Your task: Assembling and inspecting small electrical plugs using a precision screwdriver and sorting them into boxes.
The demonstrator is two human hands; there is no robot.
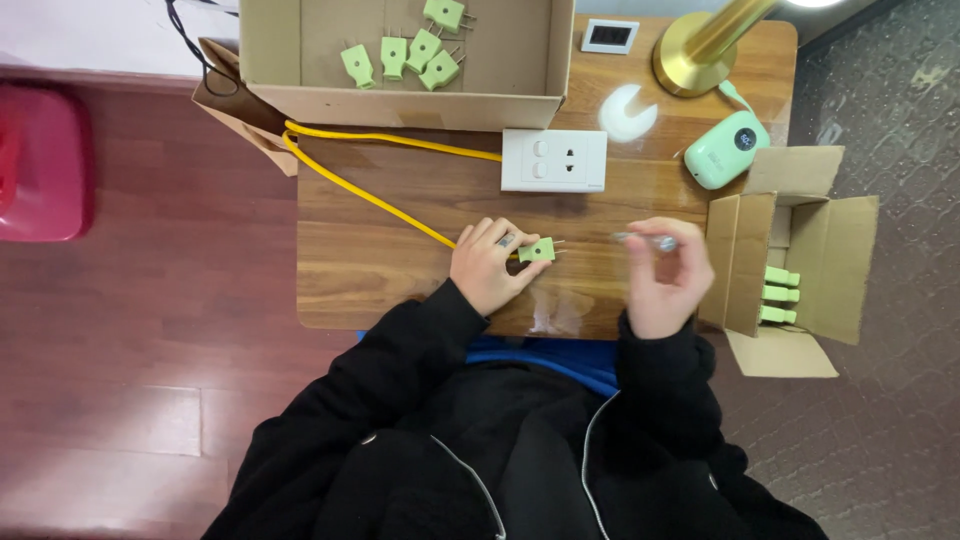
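Green plug (537,250) sits pinched at the fingertips of the left hand (488,265), prongs pointing twd the right hand (665,280), a bare gap of wooden table (400,200) btwn them. Yellow cable (370,195) runs under the left hand's fingers to the plug. Right hand is curled round a thin silvery tool (645,240), tip aimed at the plug; tool's kind hard to make out, handle hidden in the fist. Cardboard box (800,260) w/ more green plugs stands just beside the right hand.
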